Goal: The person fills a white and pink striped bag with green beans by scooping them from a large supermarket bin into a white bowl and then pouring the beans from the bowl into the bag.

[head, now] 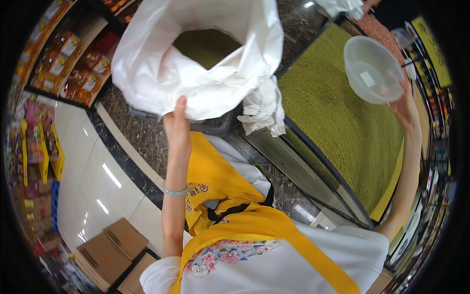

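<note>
My left hand [178, 123] grips the near rim of a large white woven sack [216, 92], thumb on top. The sack's mouth gapes upward, and a mass of small green grains or beans [207, 46] shows deep inside. Out to the right, my right hand [404, 104] holds a translucent plastic bowl [371, 70] by its edge. The bowl is tilted, and only a small white label shows in it. It hovers over a wide glass-sided bin [315, 150] heaped with green beans [330, 121], likely mung beans.
A crumpled whitish cloth [265, 106] hangs at the bin's near corner beside the sack. Left stand shelves with bottles of oil [66, 58]. Cardboard boxes [110, 250] sit lower left. Another person's hand [371, 4] and a white bag [341, 7] are at the top right, near reddish goods [378, 31].
</note>
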Tool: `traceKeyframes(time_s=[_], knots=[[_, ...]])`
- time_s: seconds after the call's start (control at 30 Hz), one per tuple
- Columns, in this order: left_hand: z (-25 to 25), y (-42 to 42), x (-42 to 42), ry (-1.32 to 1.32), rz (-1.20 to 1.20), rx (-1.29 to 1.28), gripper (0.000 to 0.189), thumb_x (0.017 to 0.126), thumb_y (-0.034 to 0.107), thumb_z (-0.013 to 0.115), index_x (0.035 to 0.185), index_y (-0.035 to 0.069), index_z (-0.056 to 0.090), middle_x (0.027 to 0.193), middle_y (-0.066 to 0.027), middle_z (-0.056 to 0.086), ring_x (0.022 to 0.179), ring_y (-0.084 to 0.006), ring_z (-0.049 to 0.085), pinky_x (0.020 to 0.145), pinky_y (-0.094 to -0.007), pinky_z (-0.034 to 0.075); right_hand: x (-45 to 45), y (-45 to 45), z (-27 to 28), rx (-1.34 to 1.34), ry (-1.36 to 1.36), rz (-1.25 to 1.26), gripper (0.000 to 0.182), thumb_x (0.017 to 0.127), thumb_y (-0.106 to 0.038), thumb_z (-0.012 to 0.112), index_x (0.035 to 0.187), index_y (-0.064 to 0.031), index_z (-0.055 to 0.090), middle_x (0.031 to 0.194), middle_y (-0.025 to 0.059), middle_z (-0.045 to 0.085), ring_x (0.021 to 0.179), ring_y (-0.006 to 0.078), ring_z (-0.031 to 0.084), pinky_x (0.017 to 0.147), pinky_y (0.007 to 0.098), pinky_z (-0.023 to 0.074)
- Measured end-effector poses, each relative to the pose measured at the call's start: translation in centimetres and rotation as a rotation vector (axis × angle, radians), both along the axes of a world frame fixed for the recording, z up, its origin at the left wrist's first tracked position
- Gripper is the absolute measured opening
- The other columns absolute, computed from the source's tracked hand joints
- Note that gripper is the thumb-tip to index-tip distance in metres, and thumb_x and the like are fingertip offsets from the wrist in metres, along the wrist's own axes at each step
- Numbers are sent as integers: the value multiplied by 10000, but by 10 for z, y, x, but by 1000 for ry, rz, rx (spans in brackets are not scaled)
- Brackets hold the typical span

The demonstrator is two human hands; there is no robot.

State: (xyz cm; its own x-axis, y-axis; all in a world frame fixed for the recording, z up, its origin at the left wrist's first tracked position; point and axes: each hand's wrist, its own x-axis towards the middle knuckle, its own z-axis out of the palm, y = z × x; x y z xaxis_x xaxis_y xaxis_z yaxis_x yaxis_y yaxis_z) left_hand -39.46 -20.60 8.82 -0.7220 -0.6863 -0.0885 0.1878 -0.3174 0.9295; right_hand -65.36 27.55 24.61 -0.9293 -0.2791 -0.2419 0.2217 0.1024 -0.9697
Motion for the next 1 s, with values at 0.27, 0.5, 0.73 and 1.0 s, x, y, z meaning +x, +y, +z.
traceKeyframes(time_s=[0.27, 0.5, 0.73, 1.0], knots=[[-19, 14, 2, 10, 58, -182, 788, 823, 348, 684, 1335, -87, 272, 1280, -169, 432, 1166, -231, 443, 992, -313, 343, 69, -221, 24, -9, 441, 511, 667, 883, -424, 535, 1398, -43, 349, 1326, 140, 488, 1145, 240, 550, 972, 351, 455], [-39, 10, 0, -24, -123, -280, 898, 816, 451, 669, 1344, -110, 208, 1303, -202, 401, 1214, -262, 400, 1022, -328, 316, 45, -408, -72, 623, 1396, 358, 710, 645, -290, 766, 1282, -168, 477, 1043, 217, 536, 992, 359, 556, 805, 428, 513], [-49, 4, 7, -45, -148, -346, 914, 807, 451, 679, 1323, -139, 208, 1301, -233, 415, 1210, -276, 409, 1030, -331, 306, 5, -487, -134, 1014, 1450, 502, 720, 595, -268, 792, 1250, -149, 518, 1085, 224, 533, 999, 382, 550, 804, 455, 509], [-34, 1, 10, -52, -181, -340, 857, 796, 475, 683, 1211, -173, 306, 1209, -221, 468, 1114, -244, 461, 967, -328, 360, -12, -481, -153, 418, 183, 401, 602, 742, -497, 666, 1186, -98, 589, 1225, 118, 539, 1098, 283, 525, 673, 389, 567]])
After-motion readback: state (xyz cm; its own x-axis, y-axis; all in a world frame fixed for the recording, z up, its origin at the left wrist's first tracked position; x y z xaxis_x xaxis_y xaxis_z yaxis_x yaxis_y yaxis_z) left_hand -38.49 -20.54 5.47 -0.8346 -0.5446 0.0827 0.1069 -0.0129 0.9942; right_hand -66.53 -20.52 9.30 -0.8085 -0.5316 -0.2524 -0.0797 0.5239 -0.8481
